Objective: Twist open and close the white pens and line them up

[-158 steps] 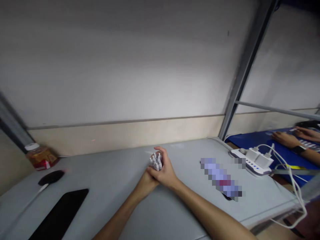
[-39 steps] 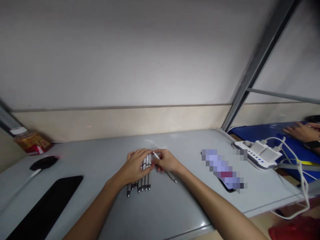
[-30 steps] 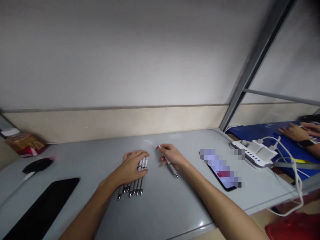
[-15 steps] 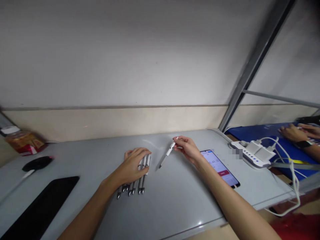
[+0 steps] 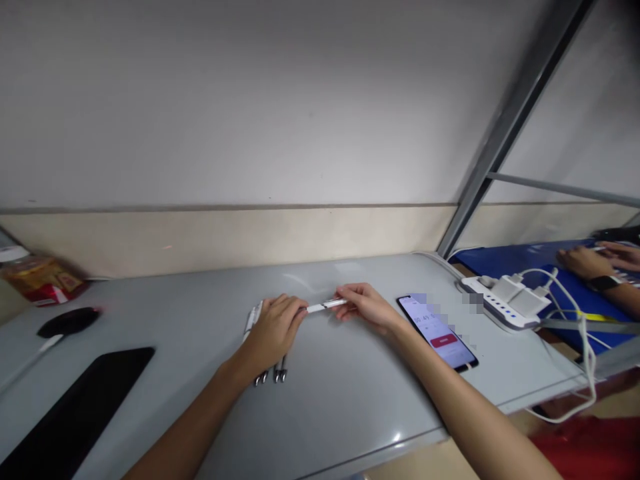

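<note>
A white and grey pen [image 5: 320,307] is held nearly level above the desk between my two hands. My right hand [image 5: 364,305] pinches its clip end. At the other end, the fingers of my left hand [image 5: 278,331] close on the tip, which they hide. Under and beside my left hand lie several similar pens [image 5: 252,320] in a bunch, silver tips toward me; my hand covers most of them.
On the grey desk [image 5: 345,393], a phone [image 5: 440,337] with a lit timer lies right of my hands, near a power strip [image 5: 500,303] with white cables. At left are a dark slab [image 5: 85,413], a black round object [image 5: 67,323] and a jar [image 5: 43,280]. Another person's hands [image 5: 590,262] are at far right.
My right hand has brought the pen left and turned it from a downward slant to nearly level. My left hand has shifted from resting over the bunched pens to gripping this pen's tip.
</note>
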A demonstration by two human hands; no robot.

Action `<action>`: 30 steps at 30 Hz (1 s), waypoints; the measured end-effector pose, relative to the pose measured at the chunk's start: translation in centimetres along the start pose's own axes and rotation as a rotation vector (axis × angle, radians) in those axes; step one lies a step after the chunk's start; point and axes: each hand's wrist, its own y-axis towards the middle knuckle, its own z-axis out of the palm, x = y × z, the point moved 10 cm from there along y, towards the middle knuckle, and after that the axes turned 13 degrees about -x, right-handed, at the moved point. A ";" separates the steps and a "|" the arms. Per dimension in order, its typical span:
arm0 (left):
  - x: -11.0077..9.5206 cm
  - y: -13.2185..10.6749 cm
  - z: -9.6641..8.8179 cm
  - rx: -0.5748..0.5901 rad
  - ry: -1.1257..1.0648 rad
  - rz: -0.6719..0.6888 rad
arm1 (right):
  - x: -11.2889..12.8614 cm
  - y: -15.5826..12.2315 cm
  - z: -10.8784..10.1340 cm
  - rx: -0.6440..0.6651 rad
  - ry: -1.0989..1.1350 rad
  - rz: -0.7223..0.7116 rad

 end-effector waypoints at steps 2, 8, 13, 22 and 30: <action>-0.1 0.0 -0.2 -0.005 0.024 -0.003 | -0.3 0.0 0.1 0.030 -0.158 -0.027; -0.3 0.2 -0.8 -0.034 0.112 0.006 | -1.2 -0.5 0.9 0.106 -0.182 0.060; -0.2 0.4 -1.1 -0.054 0.138 -0.001 | -0.4 -0.8 1.6 0.131 -0.203 -0.036; 2.2 -0.2 -0.2 -0.051 0.052 -0.158 | 5.1 -2.5 1.6 -0.058 -0.541 -0.683; 1.4 -0.3 -0.2 -0.022 0.074 -0.149 | 3.3 -1.3 1.0 -0.013 -0.457 -0.505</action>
